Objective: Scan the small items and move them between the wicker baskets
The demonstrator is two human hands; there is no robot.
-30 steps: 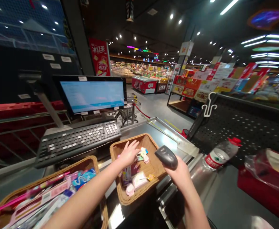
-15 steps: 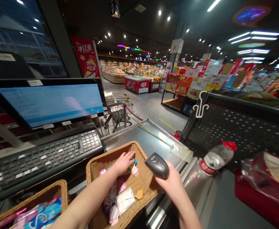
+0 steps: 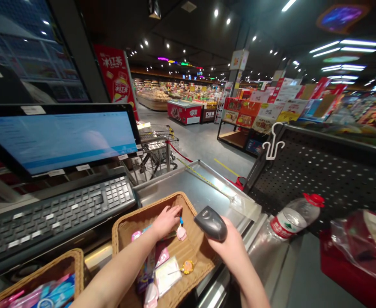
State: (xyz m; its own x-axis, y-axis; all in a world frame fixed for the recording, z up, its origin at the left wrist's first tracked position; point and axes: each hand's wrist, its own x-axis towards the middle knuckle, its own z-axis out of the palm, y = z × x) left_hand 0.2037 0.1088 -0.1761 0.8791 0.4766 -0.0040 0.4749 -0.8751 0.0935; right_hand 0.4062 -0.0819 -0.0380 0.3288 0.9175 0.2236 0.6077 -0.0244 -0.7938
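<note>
Over the near wicker basket (image 3: pixel 126 222), your left hand (image 3: pixel 165 220) pinches a small pink item (image 3: pixel 181 232); your right hand (image 3: pixel 229 246) grips the scanner (image 3: pixel 211 222), its head angled basketward.

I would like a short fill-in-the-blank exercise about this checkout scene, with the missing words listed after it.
1. The right hand holds a grey barcode ____.
2. The left hand reaches into a woven ____ of small packets.
3. The plastic water bottle lying on its side has a ____ cap.
4. Behind the keyboard stands a lit ____.

Missing words: scanner; basket; red; screen
</note>
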